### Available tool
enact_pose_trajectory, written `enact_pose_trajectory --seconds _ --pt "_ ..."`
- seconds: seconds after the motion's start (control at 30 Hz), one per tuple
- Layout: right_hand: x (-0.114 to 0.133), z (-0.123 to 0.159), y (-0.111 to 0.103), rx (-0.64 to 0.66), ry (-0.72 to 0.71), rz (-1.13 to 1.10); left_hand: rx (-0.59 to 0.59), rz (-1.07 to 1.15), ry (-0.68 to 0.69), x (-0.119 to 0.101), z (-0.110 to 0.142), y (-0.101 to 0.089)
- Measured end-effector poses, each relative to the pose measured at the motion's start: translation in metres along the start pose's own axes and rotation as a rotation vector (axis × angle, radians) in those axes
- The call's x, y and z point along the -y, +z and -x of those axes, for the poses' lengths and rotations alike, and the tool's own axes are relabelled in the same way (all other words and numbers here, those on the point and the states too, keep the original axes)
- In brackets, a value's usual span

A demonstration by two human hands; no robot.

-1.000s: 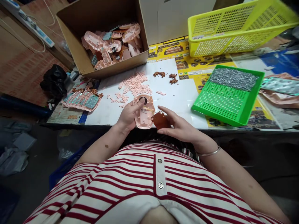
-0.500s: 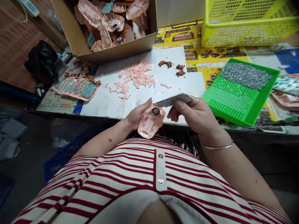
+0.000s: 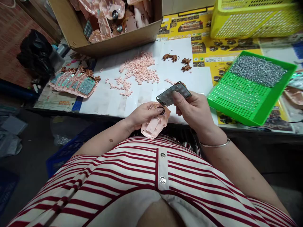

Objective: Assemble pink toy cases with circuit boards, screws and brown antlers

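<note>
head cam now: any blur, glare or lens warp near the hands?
Head view: right hand and the dark keypad board it pinches are fairly sharp; left hand with the pink shell likewise. Wide-angle warp bends the table edge and stretches the yellow basket, which smears at the corner. Soft, even light, faint sheen on the board, no harsh shadows.

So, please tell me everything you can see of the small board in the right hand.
The circuit board is a small, thin rectangle, dark grey with a grid of pale pads facing up. The right hand pinches its right end, tilted above the table edge. Its lower left corner sits next to the pink shell that the left hand holds.
</note>
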State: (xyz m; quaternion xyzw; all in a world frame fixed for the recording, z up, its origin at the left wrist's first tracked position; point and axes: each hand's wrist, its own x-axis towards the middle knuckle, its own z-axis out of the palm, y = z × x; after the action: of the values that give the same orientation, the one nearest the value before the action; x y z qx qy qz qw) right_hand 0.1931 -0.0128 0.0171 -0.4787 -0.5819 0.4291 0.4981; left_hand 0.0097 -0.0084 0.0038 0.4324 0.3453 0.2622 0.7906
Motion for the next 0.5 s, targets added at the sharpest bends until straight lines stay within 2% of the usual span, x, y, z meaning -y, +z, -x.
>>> enact_pose_trajectory --seconds 0.3,0.5 --pt "-0.0023 0.0032 -0.0005 -0.096 -0.004 0.025 -0.055 -0.013 0.049 0.0012 0.0041 0.0054" --pt "-0.0068 0.0080 -0.0019 -0.168 0.007 -0.039 -0.110 -0.007 0.004 0.0034 0.0043 0.0096"
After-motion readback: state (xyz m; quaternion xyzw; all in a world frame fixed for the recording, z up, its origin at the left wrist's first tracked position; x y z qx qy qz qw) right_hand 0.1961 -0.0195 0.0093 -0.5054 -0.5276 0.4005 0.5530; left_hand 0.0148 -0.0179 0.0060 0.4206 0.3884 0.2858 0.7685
